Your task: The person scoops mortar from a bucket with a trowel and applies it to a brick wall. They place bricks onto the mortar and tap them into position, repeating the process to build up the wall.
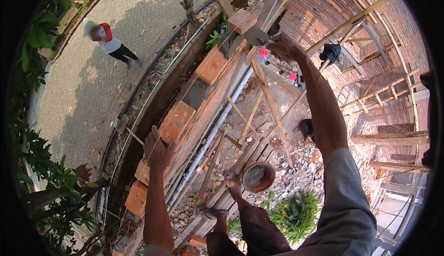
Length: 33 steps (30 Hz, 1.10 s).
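My right hand reaches to the far end of a brick wall and grips a trowel. The trowel's blade is beside grey mortar and just below an end brick. My left hand lies on the wall top, fingers stretched out, touching an orange brick. Beside its fingers a pale stick with a blocky end juts out leftward; whether the hand touches it is unclear. Another brick sits farther along, with mortar in the gap. A thin string runs along the bricks.
I stand on wooden planks beside a bucket of mortar. Rubble and a leafy plant are below. Wooden poles lean at the wall. A person stands on the paved road at left.
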Tool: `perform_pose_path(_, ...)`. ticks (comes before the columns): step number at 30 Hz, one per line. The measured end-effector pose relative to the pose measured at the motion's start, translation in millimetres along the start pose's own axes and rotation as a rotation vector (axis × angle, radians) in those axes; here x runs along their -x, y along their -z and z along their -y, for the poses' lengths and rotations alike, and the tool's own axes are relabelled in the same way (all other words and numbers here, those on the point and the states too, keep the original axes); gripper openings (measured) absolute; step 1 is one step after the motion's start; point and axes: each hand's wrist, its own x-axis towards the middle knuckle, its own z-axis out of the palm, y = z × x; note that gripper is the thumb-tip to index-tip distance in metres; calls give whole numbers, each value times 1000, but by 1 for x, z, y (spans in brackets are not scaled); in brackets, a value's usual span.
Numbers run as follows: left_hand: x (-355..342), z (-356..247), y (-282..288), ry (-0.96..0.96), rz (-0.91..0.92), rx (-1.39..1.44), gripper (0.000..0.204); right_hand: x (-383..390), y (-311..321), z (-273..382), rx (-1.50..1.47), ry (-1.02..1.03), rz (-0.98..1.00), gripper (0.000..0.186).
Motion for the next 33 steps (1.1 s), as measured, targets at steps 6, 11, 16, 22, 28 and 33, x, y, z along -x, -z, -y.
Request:
perform_pose_path(6, -3, -7, 14, 99, 154, -39, 95, 42, 29, -7, 284, -136, -46, 25)
perform_pose_path(11, -2, -7, 12, 58, 80, -45, 95, 94, -22, 11, -103, -156, -12, 25)
perform_pose_path(16, -1, -1, 5, 46, 71, -88, 99, 62, -104, 65, -830, -190, 271, 24)
perform_pose_path(22, -1, 1, 2, 32, 55, -40, 94, -19, -151, 108, -1308, -306, 138, 21)
perform_pose_path(28, -1, -7, 12, 118, 173, -122, 93, -7, -137, 85, -1417, -274, 69, 24)
perform_pose_path(33, -2, -9, 14, 83, 150, -129, 93, 10, -131, 82, -1417, -242, 70, 23)
